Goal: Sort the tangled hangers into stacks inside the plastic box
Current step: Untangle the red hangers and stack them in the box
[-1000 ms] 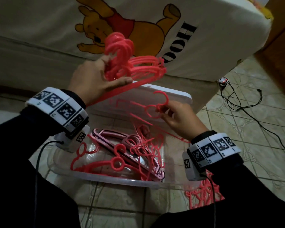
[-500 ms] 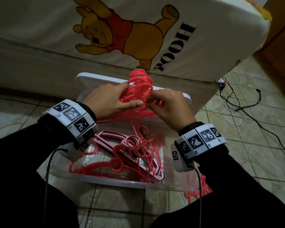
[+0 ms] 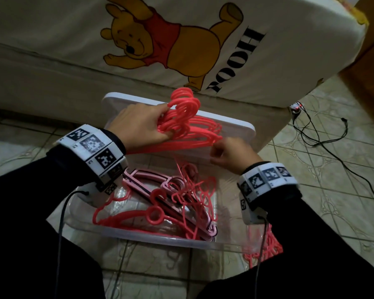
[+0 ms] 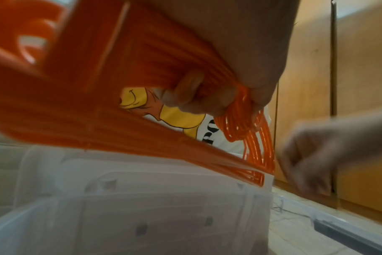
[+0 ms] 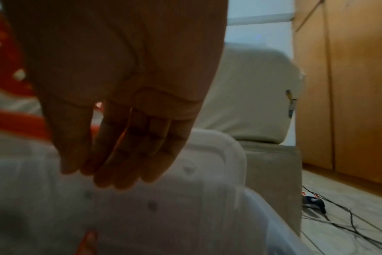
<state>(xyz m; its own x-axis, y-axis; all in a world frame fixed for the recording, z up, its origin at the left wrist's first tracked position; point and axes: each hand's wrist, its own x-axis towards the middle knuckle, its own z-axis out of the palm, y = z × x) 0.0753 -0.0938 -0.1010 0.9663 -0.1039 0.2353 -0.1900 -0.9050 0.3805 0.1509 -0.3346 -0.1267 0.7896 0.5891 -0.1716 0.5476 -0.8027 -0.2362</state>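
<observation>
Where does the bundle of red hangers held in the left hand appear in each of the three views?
Head: bundle of red hangers at upper centre, gripped by the left hand.
Left wrist: it fills the left and centre, looking orange.
Right wrist: only a blurred red strip at the left edge.
Shared landmark: white lid.

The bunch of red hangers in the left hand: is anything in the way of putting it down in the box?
Yes. The bunch of red hangers in the left hand hangs above the plastic box, whose middle holds tangled red hangers and pink hangers. Only the box's left side looks bare.
</observation>
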